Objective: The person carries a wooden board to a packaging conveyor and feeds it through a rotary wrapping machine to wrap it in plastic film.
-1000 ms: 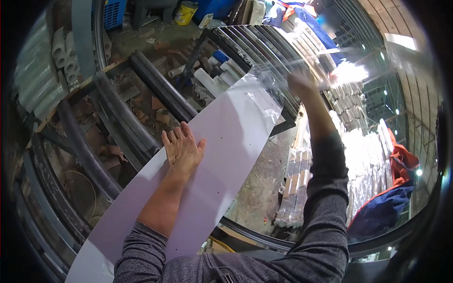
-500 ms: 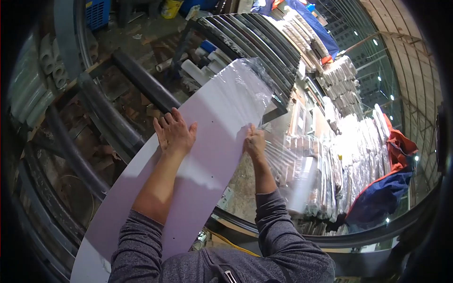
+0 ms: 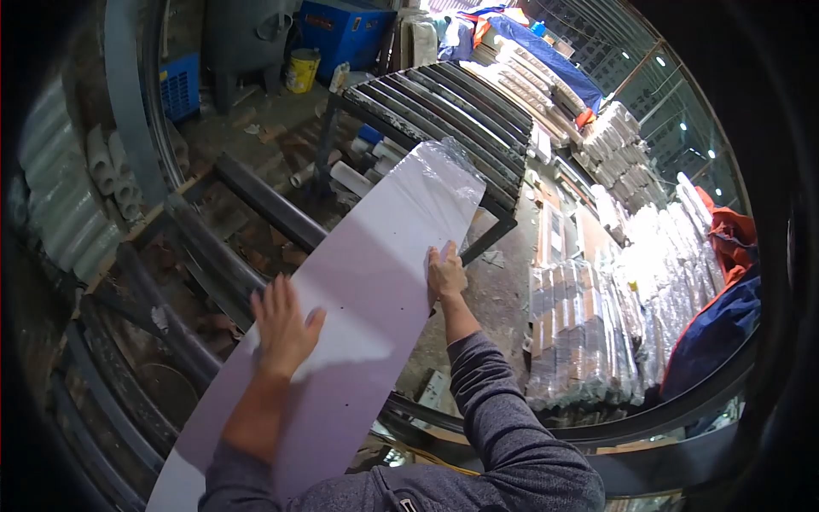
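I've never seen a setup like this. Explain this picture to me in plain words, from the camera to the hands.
There is no machine arm here: these are a person's bare hands, seen by a camera worn on the head and looking forward and down. The wide lens bends straight lines and darkens the corners.

A long, pale board lies across dark bars. Clear film covers its far end, which overlaps a slatted rack in this view.

The left hand is spread over the board's left side; whether it presses down is unclear. The right hand has its fingers at the right edge. Neither hand shows a tool.
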`<act>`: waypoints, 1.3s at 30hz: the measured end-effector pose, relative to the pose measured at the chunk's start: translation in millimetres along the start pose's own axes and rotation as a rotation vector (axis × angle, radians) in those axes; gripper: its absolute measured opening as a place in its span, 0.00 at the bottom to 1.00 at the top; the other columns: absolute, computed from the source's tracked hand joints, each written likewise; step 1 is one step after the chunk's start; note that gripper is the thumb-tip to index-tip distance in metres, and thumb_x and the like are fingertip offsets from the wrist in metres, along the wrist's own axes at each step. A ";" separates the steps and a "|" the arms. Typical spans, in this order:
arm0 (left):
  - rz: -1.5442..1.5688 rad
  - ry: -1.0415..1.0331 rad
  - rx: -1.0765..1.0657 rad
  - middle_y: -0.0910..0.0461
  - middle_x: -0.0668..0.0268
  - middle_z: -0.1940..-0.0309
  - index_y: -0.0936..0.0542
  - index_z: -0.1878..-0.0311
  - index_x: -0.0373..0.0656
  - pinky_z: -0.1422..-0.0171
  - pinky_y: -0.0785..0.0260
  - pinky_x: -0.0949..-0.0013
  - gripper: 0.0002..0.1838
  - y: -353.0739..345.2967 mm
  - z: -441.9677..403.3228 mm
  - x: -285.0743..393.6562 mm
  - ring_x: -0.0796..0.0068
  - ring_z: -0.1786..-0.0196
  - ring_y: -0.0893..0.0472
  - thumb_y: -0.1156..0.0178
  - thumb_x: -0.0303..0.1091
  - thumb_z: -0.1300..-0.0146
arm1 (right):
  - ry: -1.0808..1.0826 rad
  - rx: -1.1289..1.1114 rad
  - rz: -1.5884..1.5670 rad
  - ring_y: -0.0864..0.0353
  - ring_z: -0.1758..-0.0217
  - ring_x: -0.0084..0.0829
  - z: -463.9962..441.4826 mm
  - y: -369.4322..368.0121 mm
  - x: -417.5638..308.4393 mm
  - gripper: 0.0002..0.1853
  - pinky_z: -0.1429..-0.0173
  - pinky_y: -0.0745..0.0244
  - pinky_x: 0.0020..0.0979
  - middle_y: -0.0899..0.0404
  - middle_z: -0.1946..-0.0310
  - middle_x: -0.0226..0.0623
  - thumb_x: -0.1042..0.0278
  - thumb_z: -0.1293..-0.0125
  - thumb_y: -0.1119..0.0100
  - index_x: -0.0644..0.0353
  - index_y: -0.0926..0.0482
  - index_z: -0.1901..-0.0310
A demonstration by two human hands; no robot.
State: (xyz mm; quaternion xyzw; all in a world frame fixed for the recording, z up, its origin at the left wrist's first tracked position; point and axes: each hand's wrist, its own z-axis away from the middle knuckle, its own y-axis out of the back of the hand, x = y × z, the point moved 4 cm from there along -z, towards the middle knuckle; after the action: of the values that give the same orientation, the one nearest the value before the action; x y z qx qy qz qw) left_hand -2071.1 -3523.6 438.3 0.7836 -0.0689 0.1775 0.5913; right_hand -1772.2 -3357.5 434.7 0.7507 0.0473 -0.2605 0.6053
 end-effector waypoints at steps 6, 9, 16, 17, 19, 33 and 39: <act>-0.015 0.352 0.008 0.25 0.51 0.56 0.27 0.52 0.33 0.34 0.50 0.47 0.27 58.3 83.7 -59.8 0.54 0.48 0.27 0.45 0.51 0.43 | 0.047 0.136 0.145 0.33 0.44 0.55 -9.8 -8.0 2.1 0.30 0.41 0.38 0.47 0.33 0.47 0.56 0.47 0.39 0.54 0.61 0.36 0.41; -0.021 0.278 0.085 0.23 0.53 0.63 0.24 0.62 0.36 0.36 0.46 0.50 0.22 49.1 70.8 -57.6 0.56 0.54 0.25 0.44 0.49 0.42 | 0.037 0.082 0.054 0.39 0.39 0.58 12.6 -8.9 -4.5 0.32 0.38 0.41 0.49 0.40 0.42 0.61 0.49 0.38 0.55 0.62 0.41 0.38; -0.004 0.242 0.094 0.23 0.52 0.64 0.26 0.65 0.37 0.35 0.47 0.51 0.22 43.4 61.6 -51.4 0.55 0.53 0.25 0.47 0.51 0.40 | 0.017 -0.005 -0.228 0.42 0.37 0.60 95.5 -17.2 2.6 0.37 0.35 0.42 0.44 0.50 0.37 0.66 0.54 0.38 0.51 0.65 0.52 0.34; -0.014 0.246 0.075 0.23 0.52 0.64 0.26 0.65 0.37 0.35 0.48 0.51 0.22 43.2 60.7 -50.8 0.55 0.53 0.25 0.47 0.51 0.40 | 0.015 -0.014 -0.241 0.41 0.37 0.60 98.8 -15.4 2.4 0.37 0.36 0.41 0.44 0.49 0.38 0.66 0.53 0.38 0.51 0.65 0.52 0.34; -0.031 0.252 0.046 0.23 0.53 0.65 0.27 0.65 0.37 0.34 0.48 0.51 0.22 43.1 57.0 -48.1 0.55 0.53 0.25 0.47 0.51 0.40 | 0.016 -0.024 -0.270 0.40 0.37 0.60 97.5 -10.6 -1.0 0.37 0.36 0.40 0.45 0.47 0.38 0.66 0.53 0.38 0.51 0.65 0.51 0.34; -0.036 0.205 0.061 0.27 0.53 0.62 0.27 0.63 0.37 0.37 0.47 0.54 0.23 33.3 39.1 -35.6 0.55 0.51 0.28 0.50 0.53 0.39 | -0.059 -0.031 -0.071 0.35 0.40 0.49 71.0 -12.0 1.8 0.36 0.36 0.46 0.46 0.35 0.44 0.53 0.47 0.39 0.53 0.57 0.47 0.33; -0.008 0.200 0.063 0.27 0.52 0.62 0.28 0.62 0.37 0.37 0.47 0.53 0.23 32.4 36.3 -32.6 0.55 0.51 0.28 0.51 0.53 0.38 | -0.073 -0.037 -0.037 0.34 0.41 0.49 67.7 -12.3 1.4 0.36 0.37 0.46 0.46 0.34 0.45 0.53 0.46 0.39 0.54 0.57 0.47 0.33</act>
State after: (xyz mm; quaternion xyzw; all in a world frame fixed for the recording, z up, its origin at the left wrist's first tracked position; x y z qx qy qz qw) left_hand -2104.4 -3571.0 447.2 0.7805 -0.0010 0.2545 0.5709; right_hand -1798.4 -3417.8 414.3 0.7284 0.0439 -0.2976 0.6155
